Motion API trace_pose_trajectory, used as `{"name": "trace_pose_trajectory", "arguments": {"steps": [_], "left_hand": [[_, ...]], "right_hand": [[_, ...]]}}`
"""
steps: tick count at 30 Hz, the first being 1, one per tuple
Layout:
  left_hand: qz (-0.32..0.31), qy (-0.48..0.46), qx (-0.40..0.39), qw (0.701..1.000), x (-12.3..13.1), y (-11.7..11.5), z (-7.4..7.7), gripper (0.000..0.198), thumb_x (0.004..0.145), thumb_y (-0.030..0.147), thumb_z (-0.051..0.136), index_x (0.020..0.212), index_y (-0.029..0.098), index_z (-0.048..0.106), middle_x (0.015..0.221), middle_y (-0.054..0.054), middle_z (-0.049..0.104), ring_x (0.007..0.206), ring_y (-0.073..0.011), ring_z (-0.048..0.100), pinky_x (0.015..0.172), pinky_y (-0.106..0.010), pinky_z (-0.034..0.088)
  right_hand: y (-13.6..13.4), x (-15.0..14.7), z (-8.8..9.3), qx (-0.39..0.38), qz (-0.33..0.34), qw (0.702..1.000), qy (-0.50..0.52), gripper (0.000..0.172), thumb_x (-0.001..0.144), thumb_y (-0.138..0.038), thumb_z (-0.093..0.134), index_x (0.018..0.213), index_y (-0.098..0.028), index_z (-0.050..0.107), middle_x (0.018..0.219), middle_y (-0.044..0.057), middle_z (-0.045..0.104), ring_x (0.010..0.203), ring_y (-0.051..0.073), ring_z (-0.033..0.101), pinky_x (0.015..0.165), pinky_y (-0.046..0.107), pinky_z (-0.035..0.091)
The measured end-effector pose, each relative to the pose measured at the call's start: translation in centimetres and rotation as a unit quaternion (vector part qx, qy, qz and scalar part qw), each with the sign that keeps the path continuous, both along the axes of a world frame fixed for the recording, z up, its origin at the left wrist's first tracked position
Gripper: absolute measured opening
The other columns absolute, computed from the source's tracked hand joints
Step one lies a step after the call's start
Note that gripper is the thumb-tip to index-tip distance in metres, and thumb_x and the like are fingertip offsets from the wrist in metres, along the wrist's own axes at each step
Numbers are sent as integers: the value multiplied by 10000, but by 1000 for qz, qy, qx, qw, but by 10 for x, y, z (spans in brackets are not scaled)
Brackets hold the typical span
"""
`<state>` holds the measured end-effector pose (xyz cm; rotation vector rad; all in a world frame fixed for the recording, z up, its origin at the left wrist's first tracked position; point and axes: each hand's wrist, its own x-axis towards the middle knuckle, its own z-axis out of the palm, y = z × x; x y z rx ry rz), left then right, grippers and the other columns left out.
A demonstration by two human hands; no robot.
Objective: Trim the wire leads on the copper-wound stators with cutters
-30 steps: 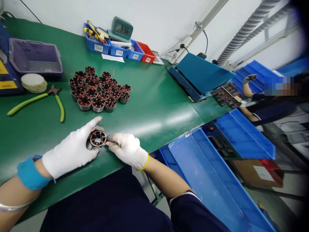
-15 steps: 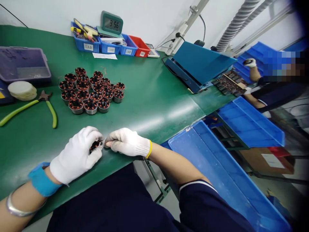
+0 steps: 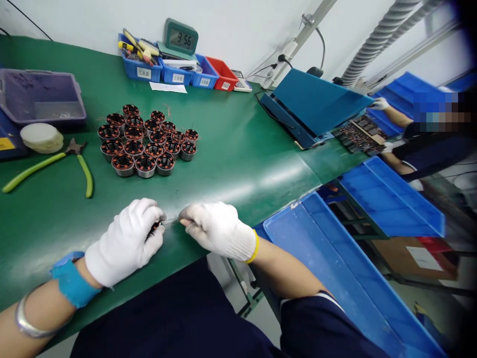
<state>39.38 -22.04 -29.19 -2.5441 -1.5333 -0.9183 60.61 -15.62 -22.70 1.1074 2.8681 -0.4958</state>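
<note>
**Lead drawn out of the stator, my hands now parted**

Green-handled pliers (image 3: 55, 164) lie off to my left, and a cluster of wound cores (image 3: 147, 141) sits behind them on the green mat (image 3: 231, 149). My left hand (image 3: 126, 243) is wrapped shut around the stator (image 3: 155, 227), which was face-up a second ago and is now almost hidden. A thin wire (image 3: 172, 222) runs taut from it to my right hand (image 3: 218, 228), which pinches its end and has pulled away, so the lead is straight.

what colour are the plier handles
The plier handles are yellow-green, shown in the head view.
</note>
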Motion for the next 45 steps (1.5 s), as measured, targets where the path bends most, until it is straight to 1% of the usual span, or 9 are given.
{"name": "trace_pose_trajectory", "arguments": {"steps": [8,12,18,23,29,35,39,42,45], "left_hand": [[41,21,36,998,8,2,-6,106,938,203,429,910,177,528,902,-88,570,780,-249,523,660,-388,467],[57,18,33,998,10,1,-7,114,935,210,429,887,181,528,886,-87,563,779,-256,530,656,-392,468],[68,9,23,997,9,1,-6,133,934,251,422,901,169,522,908,-109,568,781,-270,563,670,-419,505],[70,-15,27,997,11,-4,-1,204,920,239,458,1049,110,548,980,-151,595,855,-299,617,743,-458,549],[36,-91,-98,990,2,-11,2,868,803,356,631,1554,129,258,1383,-220,552,1246,-407,574,1046,-623,485],[78,-453,-357,813,-15,-13,28,751,892,635,573,1483,203,406,1387,-187,599,1023,-313,716,832,-441,631],[67,-422,-554,715,-10,-21,48,809,825,703,647,1394,141,520,873,-124,730,569,-211,659,447,-279,535],[67,-433,-506,743,-4,-28,48,755,806,577,746,1421,223,487,938,-101,740,567,-196,671,426,-254,540],[31,-402,-358,842,-5,-38,42,449,828,383,754,1248,335,601,1448,-82,588,1029,-303,735,785,-389,673]], "right_hand": [[31,-2,-7,17,37,981,189,296,963,-369,603,1157,-165,693,1233,128,684,1129,246,628,987,381,473],[48,-18,-2,-263,-10,954,141,426,832,-409,773,1172,-169,682,1118,73,734,975,194,695,840,291,554],[49,-43,-14,-560,-67,822,81,404,753,-466,858,748,-129,636,600,-15,659,521,92,634,561,187,543],[44,-44,-22,-581,-88,799,127,296,844,-336,803,744,-111,639,543,-11,644,462,87,613,511,169,531],[34,-40,-20,-540,-90,819,173,240,956,-84,534,739,-127,628,584,-26,663,429,62,580,495,159,510],[19,-21,-28,-508,-60,815,272,209,939,-198,595,747,-123,633,647,-11,658,484,66,585,490,165,475],[9,-13,-34,-511,-40,800,314,313,833,-411,753,784,-119,651,678,12,670,519,85,594,506,189,474],[3,-11,-41,-563,-50,747,349,457,698,-535,831,789,-121,660,679,21,675,525,92,596,510,199,484],[-1,-12,-47,-590,-64,707,383,491,634,-555,856,753,-120,662,647,22,675,501,85,583,497,187,483]]}}
